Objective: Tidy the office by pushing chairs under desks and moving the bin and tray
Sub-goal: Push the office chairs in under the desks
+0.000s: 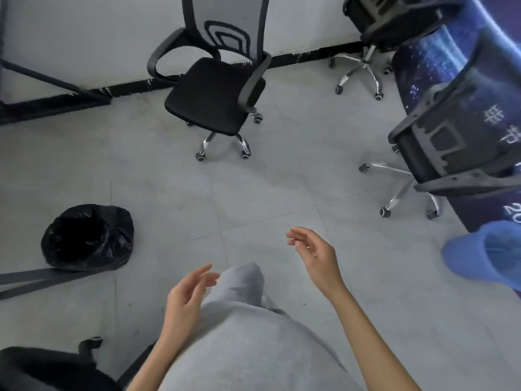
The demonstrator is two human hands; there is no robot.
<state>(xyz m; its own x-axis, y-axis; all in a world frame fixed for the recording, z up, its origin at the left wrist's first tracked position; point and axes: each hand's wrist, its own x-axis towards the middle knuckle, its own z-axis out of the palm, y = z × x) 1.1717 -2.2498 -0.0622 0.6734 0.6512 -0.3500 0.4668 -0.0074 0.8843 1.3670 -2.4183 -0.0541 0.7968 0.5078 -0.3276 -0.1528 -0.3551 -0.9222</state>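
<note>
A black mesh-back office chair [214, 94] stands free on the grey floor by the white wall, seat facing me. A bin lined with a black bag [88, 238] sits on the floor at the left, beside a desk's dark leg bar. Two more black chairs, one at the top right [392, 21] and one at the right [451, 142], are tucked against a blue-covered table [439, 60]. My left hand [187, 297] and my right hand [315, 255] hover low in front of me, fingers relaxed, holding nothing. My grey-trousered knee rises between them.
A blue plastic object [487, 255] shows at the right edge. Another black chair's seat and caster [42, 365] fill the bottom left corner. A dark desk frame [50, 88] runs along the wall at the upper left. Open floor lies between me and the middle chair.
</note>
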